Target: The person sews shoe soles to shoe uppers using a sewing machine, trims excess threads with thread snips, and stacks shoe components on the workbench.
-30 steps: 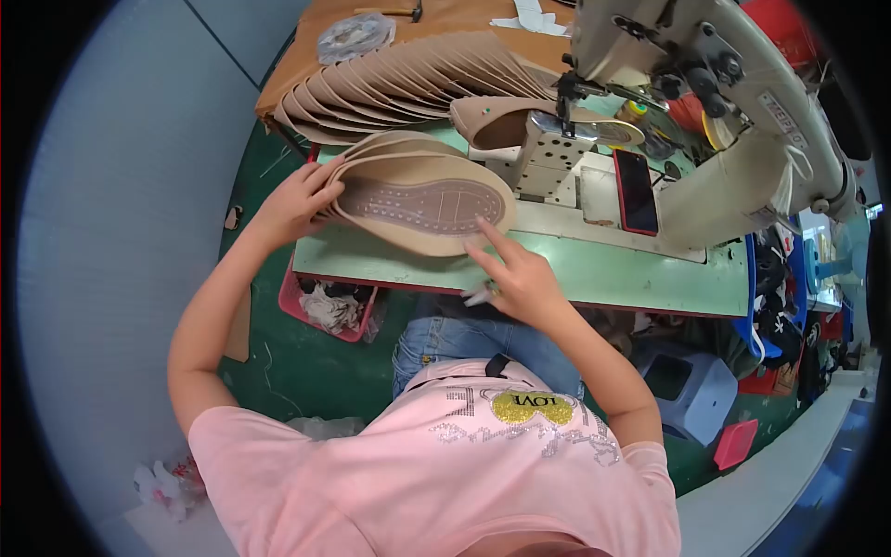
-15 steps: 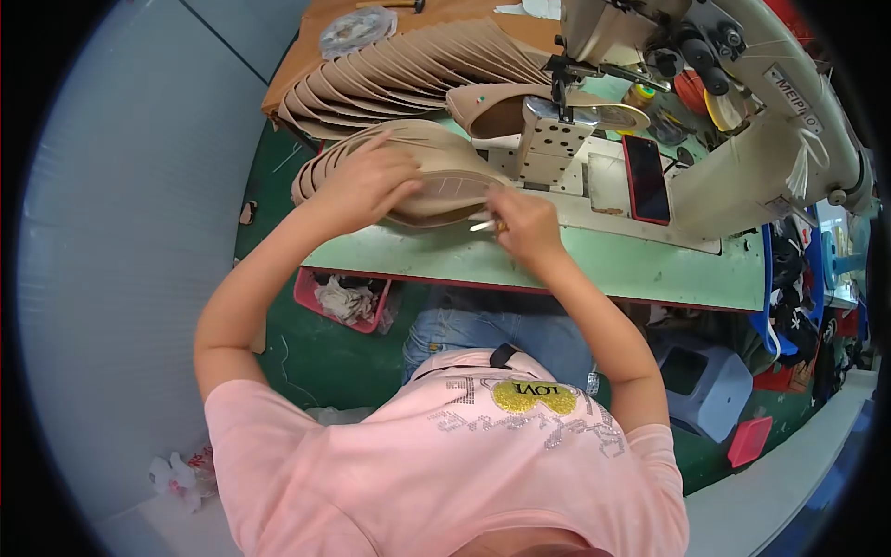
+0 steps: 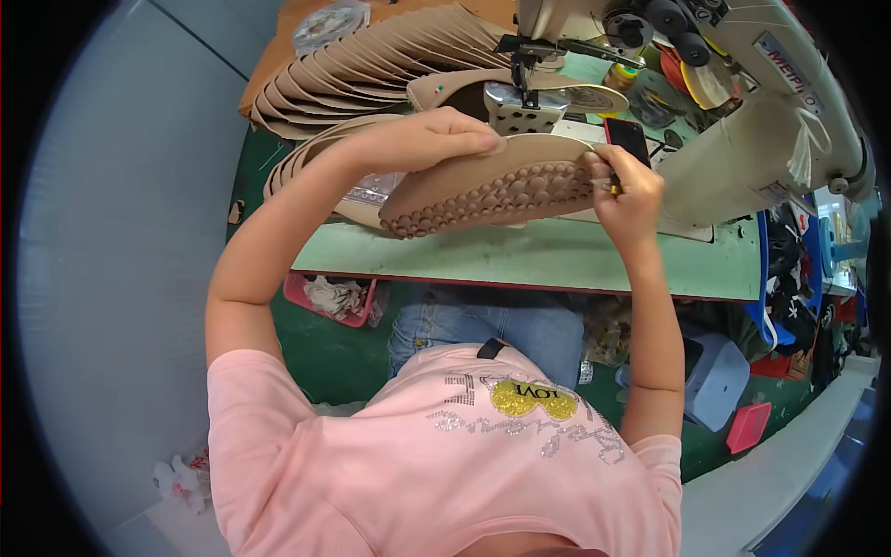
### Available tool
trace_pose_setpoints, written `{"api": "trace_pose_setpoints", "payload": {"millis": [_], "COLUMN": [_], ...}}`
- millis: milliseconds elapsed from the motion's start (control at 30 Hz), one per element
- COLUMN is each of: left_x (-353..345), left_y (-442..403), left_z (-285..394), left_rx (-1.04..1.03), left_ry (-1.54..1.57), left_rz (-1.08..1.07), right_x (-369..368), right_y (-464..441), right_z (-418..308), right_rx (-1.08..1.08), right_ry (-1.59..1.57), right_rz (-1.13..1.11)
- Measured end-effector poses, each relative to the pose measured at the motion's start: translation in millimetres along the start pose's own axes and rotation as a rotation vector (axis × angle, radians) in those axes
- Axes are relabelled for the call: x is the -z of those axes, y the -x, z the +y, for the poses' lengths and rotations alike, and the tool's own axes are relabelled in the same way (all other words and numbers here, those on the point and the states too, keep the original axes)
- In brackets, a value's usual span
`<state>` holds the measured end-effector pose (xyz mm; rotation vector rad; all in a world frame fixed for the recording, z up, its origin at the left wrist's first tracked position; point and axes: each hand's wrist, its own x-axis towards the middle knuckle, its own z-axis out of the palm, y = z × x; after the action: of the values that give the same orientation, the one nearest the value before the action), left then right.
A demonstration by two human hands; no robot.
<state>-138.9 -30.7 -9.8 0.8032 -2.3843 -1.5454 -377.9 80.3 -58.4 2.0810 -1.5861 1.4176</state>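
A beige shoe piece (image 3: 492,190) with a bumpy, studded sole side is lifted above the green table (image 3: 445,260). My left hand (image 3: 429,141) grips its upper edge, thumb along the rim. At its right end my right hand (image 3: 628,190) pinches the piece; a small tool with a yellow part shows in the same palm, mostly hidden. Behind my left forearm lies a small pile of similar beige pieces (image 3: 295,165). Another beige shoe piece (image 3: 436,90) sits at the post of the sewing machine (image 3: 766,148).
A long row of overlapping beige shoe pieces (image 3: 362,70) lies at the back left, beside a clear plastic bag (image 3: 327,26). The phone (image 3: 626,139) rests right of the machine post. Below are a pink basket (image 3: 360,318) with scraps and a blue stool (image 3: 716,381).
Both hands have come up from the near pile, lifting one shoe piece and turning its studded side into view. My right hand has moved right. The view has shifted slightly.
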Motion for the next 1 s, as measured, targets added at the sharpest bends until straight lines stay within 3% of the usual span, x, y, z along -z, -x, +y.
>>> {"api": "trace_pose_setpoints", "payload": {"millis": [33, 133, 367, 600, 700, 1000], "left_x": [2.2, 3.2, 5.3, 20.0, 20.1, 27.6], "left_y": [-5.9, -13.6, -28.3, -36.7, -39.8, -46.3], "left_z": [-1.9, 1.9, -1.2, 22.3, 16.7, 10.7], "left_rx": [-0.063, -0.036, -0.021, 0.115, 0.046, 0.11], "left_ry": [0.026, -0.255, -0.035, -0.279, -0.276, -0.208], "left_rz": [-0.111, 0.076, 0.265, 0.255, 0.277, 0.233], "right_x": [1.6, 4.1, 5.3, 5.3, 8.4, 7.1], "right_y": [-1.1, -5.6, -21.2, -19.9, -21.7, -27.4], "right_z": [1.1, 8.7, 14.9, 19.2, 16.5, 20.8], "right_rx": [-0.101, -0.329, -0.553, -0.582, -0.597, -0.579], "right_ry": [-0.064, -0.2, -0.498, -0.532, -0.528, -0.488], "right_rz": [-0.037, -0.121, -0.05, -0.089, -0.097, -0.108]}}
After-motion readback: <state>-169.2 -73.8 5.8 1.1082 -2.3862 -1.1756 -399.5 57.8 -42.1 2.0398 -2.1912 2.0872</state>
